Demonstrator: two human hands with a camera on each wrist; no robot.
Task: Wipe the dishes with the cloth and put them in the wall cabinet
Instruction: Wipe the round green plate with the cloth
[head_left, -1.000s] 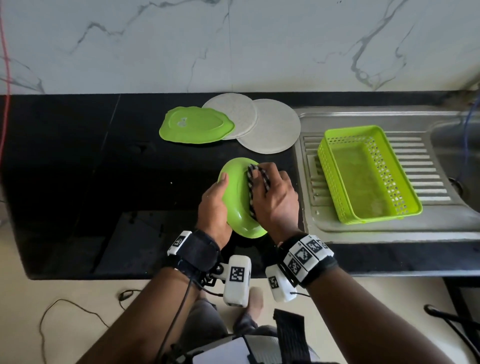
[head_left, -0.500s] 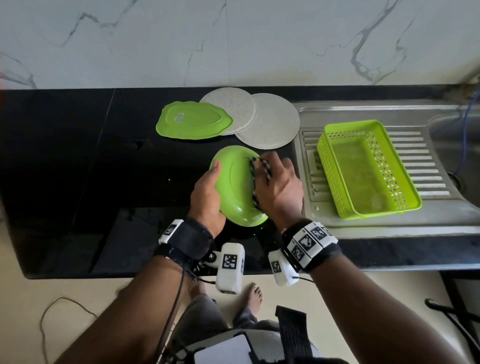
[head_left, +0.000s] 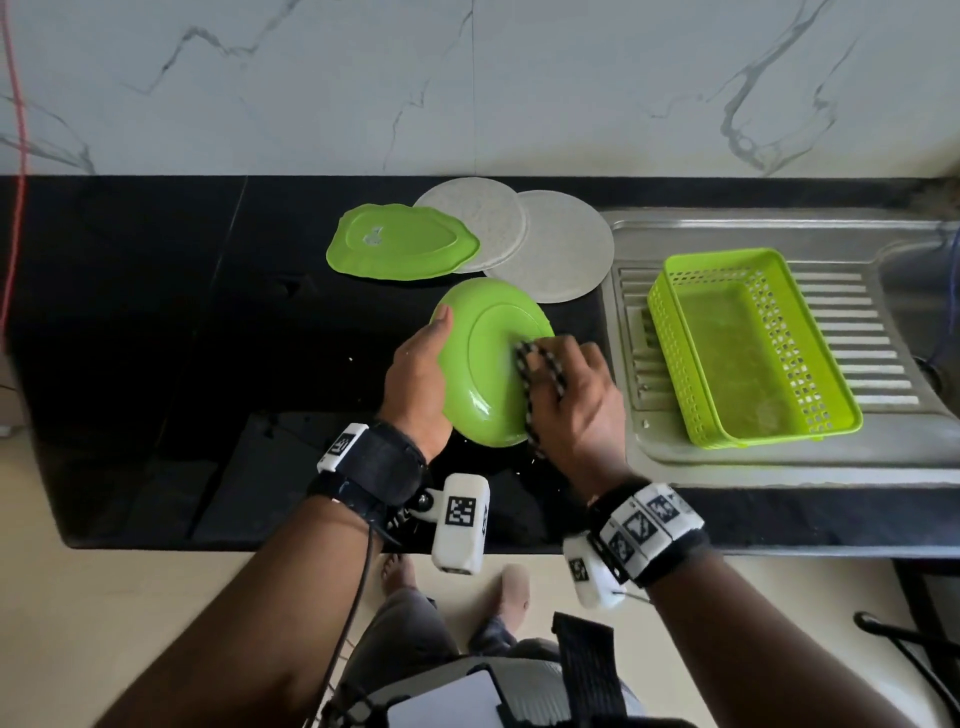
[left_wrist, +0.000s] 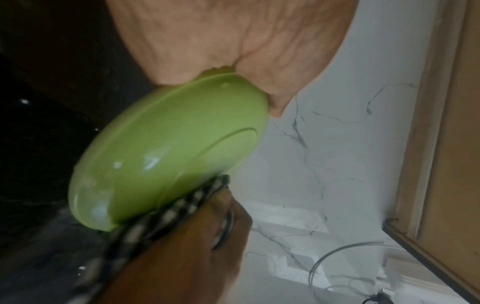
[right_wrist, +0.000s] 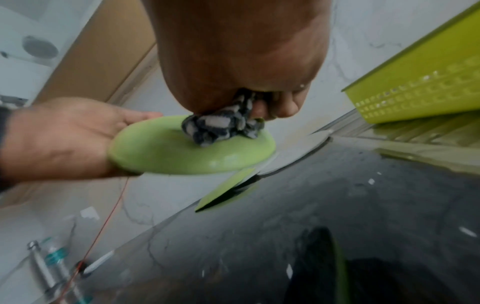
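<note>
A round green plate (head_left: 485, 358) (left_wrist: 166, 152) (right_wrist: 166, 152) is tilted above the black counter (head_left: 156, 332) with its underside facing me. My left hand (head_left: 418, 379) (left_wrist: 233, 51) (right_wrist: 57, 137) grips its left rim. My right hand (head_left: 574, 395) (right_wrist: 241, 61) holds a bunched black-and-white checked cloth (head_left: 540, 374) (left_wrist: 161, 214) (right_wrist: 221, 127) against the plate's underside. Behind it lie a green scalloped plate (head_left: 400, 241), upside down, and two grey round plates (head_left: 480, 218) (head_left: 563, 249).
A green perforated basket (head_left: 748, 343) (right_wrist: 420, 86) stands on the steel sink drainboard (head_left: 883, 457) to the right. Marble wall tiles (head_left: 467, 78) back the counter. A wooden cabinet (left_wrist: 446, 123) shows in the left wrist view.
The plate has been turned flatter, showing more of its underside, and shifted away from me. My right hand with the cloth has slid toward the plate's right side.
</note>
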